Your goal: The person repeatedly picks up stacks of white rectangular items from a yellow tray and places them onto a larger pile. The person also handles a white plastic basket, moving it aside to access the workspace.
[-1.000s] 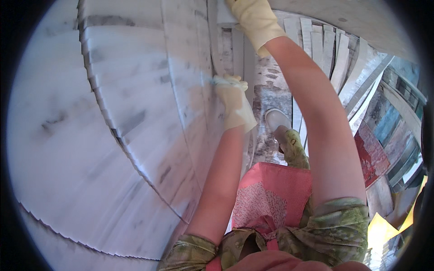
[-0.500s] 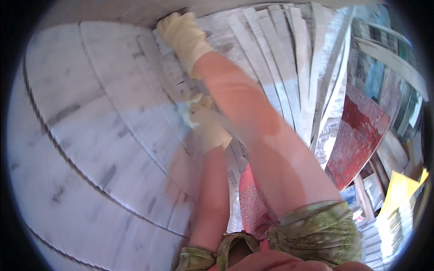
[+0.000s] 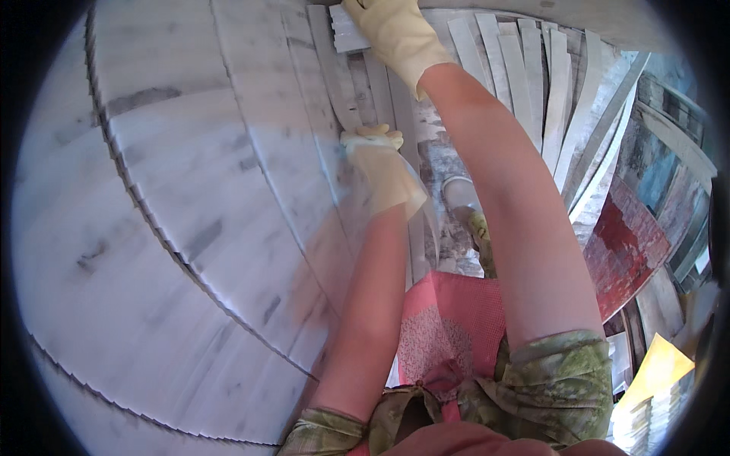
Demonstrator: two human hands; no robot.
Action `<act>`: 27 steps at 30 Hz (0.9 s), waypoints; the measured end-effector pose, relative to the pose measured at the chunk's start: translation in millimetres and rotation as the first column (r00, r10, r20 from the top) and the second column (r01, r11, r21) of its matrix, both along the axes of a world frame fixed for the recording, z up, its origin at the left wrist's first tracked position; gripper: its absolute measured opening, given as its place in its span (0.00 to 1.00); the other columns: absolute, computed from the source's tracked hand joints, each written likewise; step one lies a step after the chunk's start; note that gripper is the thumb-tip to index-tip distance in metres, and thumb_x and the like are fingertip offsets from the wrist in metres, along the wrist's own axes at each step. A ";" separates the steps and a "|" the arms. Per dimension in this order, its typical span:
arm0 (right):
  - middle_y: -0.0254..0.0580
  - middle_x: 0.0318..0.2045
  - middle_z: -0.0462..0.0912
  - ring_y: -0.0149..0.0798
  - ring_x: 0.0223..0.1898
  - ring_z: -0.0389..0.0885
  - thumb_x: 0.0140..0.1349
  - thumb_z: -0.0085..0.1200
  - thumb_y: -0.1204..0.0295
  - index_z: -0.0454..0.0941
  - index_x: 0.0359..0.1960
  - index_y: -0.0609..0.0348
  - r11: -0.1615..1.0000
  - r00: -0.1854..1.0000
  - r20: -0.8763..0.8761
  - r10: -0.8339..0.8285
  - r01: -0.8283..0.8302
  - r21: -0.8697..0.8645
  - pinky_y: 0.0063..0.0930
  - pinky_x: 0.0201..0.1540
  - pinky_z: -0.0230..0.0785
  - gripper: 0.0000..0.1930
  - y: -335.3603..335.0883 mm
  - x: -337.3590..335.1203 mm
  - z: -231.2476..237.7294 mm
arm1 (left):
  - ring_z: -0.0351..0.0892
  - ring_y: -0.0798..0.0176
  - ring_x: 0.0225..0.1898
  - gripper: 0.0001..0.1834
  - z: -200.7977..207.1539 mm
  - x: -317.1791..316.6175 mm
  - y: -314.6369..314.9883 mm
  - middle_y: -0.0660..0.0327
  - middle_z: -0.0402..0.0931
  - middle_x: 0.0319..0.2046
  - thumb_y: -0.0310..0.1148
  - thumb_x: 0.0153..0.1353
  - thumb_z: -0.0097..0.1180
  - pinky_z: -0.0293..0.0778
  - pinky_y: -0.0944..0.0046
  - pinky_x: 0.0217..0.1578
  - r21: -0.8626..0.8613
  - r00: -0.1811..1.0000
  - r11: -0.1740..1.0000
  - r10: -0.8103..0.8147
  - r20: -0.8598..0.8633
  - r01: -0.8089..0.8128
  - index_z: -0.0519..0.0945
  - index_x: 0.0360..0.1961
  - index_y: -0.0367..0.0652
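Observation:
Both my hands wear cream rubber gloves. My left hand (image 3: pixel 380 166) is beside the large pale layered stack (image 3: pixel 190 182), its fingers bent in over narrow grey-white strips; what they close on is hidden. Farther off, at the upper edge, my right hand (image 3: pixel 397 34) has its fingers curled and partly cut off by the picture. Against those fingers lies a short white piece with a ridged end (image 3: pixel 350 32); I cannot tell whether it is held. One long thin strip (image 3: pixel 328 72) runs from near the right hand down toward the left hand.
Several loose wooden strips (image 3: pixel 525 83) fan out on the floor to the right. Beyond them lie a red-painted board (image 3: pixel 627 243) and a yellow sheet (image 3: pixel 660 368). My foot (image 3: pixel 460 194) and pink apron (image 3: pixel 456 311) show below the arms.
The view has shifted, so the stack and both hands sit farther right and higher in the picture. The ridged white piece by the right hand and my foot now show.

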State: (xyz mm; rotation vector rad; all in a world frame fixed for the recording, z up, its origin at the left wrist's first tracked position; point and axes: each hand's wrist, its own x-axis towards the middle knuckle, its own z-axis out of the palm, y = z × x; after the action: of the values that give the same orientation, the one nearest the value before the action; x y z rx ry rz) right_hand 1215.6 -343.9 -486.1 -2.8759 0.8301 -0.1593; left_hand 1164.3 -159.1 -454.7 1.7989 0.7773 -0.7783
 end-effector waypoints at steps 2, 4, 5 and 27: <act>0.38 0.51 0.83 0.43 0.55 0.80 0.65 0.53 0.67 0.77 0.55 0.51 1.000 1.000 0.014 0.020 -0.020 -0.021 0.44 0.43 0.77 0.17 1.7 -0.6 -2.5 | 0.77 0.60 0.38 0.19 -2.6 1.8 -7.1 0.56 0.80 0.39 0.43 0.77 0.37 0.69 0.60 0.49 0.003 0.990 0.993 0.115 -0.082 -0.115 0.75 0.45 0.38; 0.38 0.52 0.82 0.43 0.55 0.80 0.64 0.53 0.68 0.77 0.55 0.50 0.999 0.999 0.049 0.006 -0.004 -0.041 0.45 0.44 0.77 0.17 3.0 1.8 -6.7 | 0.75 0.63 0.39 0.18 -6.0 4.1 -9.7 0.58 0.80 0.35 0.43 0.78 0.38 0.67 0.61 0.50 0.017 0.977 0.983 0.186 -0.108 -0.185 0.74 0.43 0.40; 0.38 0.52 0.82 0.43 0.55 0.80 0.64 0.53 0.68 0.77 0.55 0.50 0.999 0.998 0.063 -0.003 0.007 -0.049 0.45 0.44 0.77 0.17 3.6 4.8 -9.2 | 0.75 0.63 0.38 0.18 -9.5 6.2 -9.0 0.59 0.80 0.34 0.44 0.78 0.37 0.68 0.62 0.48 0.007 0.978 0.982 0.190 -0.087 -0.190 0.74 0.41 0.42; 0.54 0.45 0.88 0.51 0.46 0.87 0.69 0.54 0.55 0.86 0.50 0.60 0.304 0.914 -0.030 -0.405 0.166 0.938 0.37 0.53 0.76 0.22 52.4 -20.7 -30.1 | 0.71 0.69 0.28 0.03 -64.3 5.6 43.9 0.64 0.74 0.33 0.29 0.77 0.43 0.71 0.68 0.35 0.038 0.897 0.932 -0.357 0.261 0.360 0.66 0.44 0.43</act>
State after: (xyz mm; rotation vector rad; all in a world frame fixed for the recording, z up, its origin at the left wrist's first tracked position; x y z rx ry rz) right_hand 1194.9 -291.6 -516.2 -1.5450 0.9528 -0.0037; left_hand 1169.8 -115.2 -519.0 2.0143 0.2656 -0.7518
